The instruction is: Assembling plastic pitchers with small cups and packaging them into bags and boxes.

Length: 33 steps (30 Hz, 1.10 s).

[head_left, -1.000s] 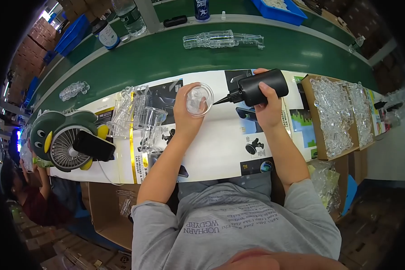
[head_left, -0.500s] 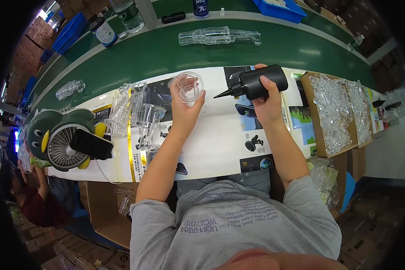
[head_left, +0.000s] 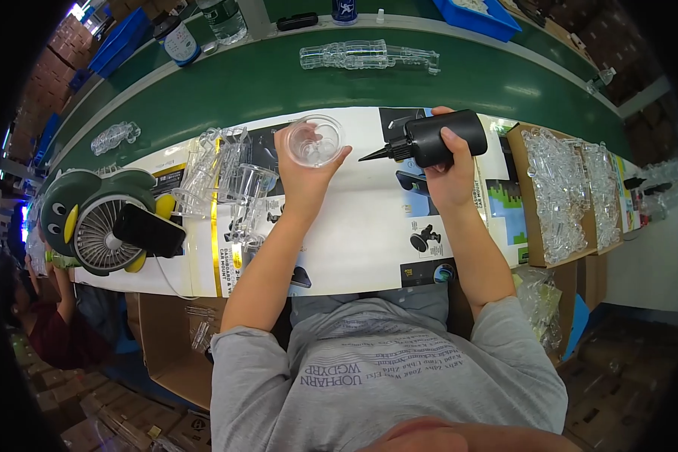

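My left hand (head_left: 303,167) is closed round a clear plastic cup-like part (head_left: 316,141), its round opening turned up toward me. In my right hand (head_left: 450,167) lies a black squeeze bottle (head_left: 446,138), tipped on its side. The bottle's thin black nozzle (head_left: 375,154) points left at the clear part, with a gap between them. Left of my left hand, several clear cylinder parts (head_left: 252,183) stand and lie on the printed cardboard sheet (head_left: 346,248).
A penguin-shaped fan (head_left: 102,226) with a dark phone (head_left: 149,230) in front stands left. A cardboard box (head_left: 531,196) of small clear parts sits right. On the green surface (head_left: 241,90) beyond lies a long clear assembly (head_left: 369,56). A person (head_left: 56,320) works far left.
The clear part in my left hand has tilted and shifted slightly left, so its opening shows differently. My right hand and the bottle have barely moved.
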### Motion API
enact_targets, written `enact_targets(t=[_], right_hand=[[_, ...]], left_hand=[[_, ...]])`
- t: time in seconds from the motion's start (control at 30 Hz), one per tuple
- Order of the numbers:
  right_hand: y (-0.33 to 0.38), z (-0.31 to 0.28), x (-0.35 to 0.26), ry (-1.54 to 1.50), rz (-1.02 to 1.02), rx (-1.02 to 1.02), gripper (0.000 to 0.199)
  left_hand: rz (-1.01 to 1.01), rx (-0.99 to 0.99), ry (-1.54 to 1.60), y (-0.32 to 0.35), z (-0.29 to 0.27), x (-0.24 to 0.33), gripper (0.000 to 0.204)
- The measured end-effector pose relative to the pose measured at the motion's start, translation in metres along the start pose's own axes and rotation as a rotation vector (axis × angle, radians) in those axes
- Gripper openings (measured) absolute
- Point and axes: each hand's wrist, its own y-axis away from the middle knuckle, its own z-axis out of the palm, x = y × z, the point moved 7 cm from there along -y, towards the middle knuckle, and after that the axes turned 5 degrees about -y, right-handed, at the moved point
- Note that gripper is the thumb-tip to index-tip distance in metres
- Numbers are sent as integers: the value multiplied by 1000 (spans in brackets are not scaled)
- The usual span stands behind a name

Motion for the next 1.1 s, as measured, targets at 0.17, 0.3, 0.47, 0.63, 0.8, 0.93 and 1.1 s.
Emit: enact_targets(t=[0.17,0.3,0.47,0.63,0.8,0.93,1.1], right_hand=[[2,1,5,15,25,-32,36],[4,4,3,37,-11,-25,34],[5,7,0,25,-43,-32,35],[5,8,2,50,-41,-48,35],[6,9,2,54,-41,-36,34],[5,8,3,58,-23,-41,34],[6,11,2,30,-42,-8,32]], left_hand=[[-63,86,164,3,1,2,51],[-39,69,238,7,9,-5,48],[47,67,127,5,5,11,44],[77,65,108,4,4,13,43],[79,59,94,5,3,13,43],[82,61,80,6,4,11,43],[94,59,59,6,4,12,43]])
